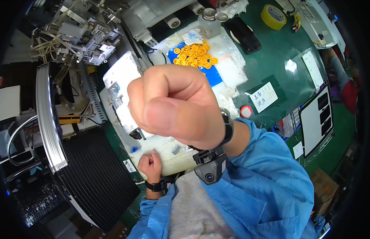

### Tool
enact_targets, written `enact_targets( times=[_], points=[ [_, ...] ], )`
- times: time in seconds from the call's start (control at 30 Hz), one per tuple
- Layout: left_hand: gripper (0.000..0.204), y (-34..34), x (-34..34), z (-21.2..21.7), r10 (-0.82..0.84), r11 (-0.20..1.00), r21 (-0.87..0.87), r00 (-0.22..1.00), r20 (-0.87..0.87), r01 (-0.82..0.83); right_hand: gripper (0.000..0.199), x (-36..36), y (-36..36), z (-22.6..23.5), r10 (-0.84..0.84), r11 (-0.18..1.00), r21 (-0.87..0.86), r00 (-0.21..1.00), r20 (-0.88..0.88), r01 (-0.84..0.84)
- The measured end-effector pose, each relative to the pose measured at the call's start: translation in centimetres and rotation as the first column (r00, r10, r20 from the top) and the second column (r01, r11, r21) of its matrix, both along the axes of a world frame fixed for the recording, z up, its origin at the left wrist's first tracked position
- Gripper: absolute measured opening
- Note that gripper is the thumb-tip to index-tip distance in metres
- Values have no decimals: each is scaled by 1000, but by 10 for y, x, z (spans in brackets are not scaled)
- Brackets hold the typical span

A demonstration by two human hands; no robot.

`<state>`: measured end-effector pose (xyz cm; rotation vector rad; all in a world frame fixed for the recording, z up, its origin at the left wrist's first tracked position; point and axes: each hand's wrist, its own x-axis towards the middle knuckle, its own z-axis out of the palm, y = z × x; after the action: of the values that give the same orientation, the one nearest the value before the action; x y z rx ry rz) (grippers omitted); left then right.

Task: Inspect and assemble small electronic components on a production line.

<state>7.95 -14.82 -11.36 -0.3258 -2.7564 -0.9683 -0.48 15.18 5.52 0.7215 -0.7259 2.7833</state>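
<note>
- Right hand [177, 105] fills the middle of the view, closest of all: fingers curled together, thumb folded across, perhaps to show a plain fist to the lens; anything inside is hidden.
- Down at its wrist, toward five o'clock, a small dark camera [211, 169] sits strapped on, probably so it looks out past the hand.
- Over at seven o'clock, the left hand [150, 164] is a fist too, fingers together; I cannot tell whether it encloses anything. It's near the bench edge, maybe just resting.
- Blue bits [134, 149] lie near it at eight o'clock.
- Up at ten o'clock, a white fixture [123, 73] stands partly behind the right hand, seemingly within easy reach.
- And at twelve, yellow round pieces [195, 55] heap on a blue sheet [213, 76], likely to keep them gathered and easily spotted.
- Phone [244, 35] and tape roll [273, 16] lie beyond, around one o'clock, apparently out of the way.
</note>
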Motion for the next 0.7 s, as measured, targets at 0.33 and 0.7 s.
enact_targets(
  times=[0.33, 0.7],
  points=[
    [38, -3, -3, -2, -73, 997, 28, 997, -38, 74, 27, 4, -1, 1, 85, 942, -304, 978, -189, -140],
    [38, -2, -3, 0, -45, 997, -64, 999, -30, 43, 33, -9, -2, -5, -151, 983, -103, 989, 0, 150]
  ],
)
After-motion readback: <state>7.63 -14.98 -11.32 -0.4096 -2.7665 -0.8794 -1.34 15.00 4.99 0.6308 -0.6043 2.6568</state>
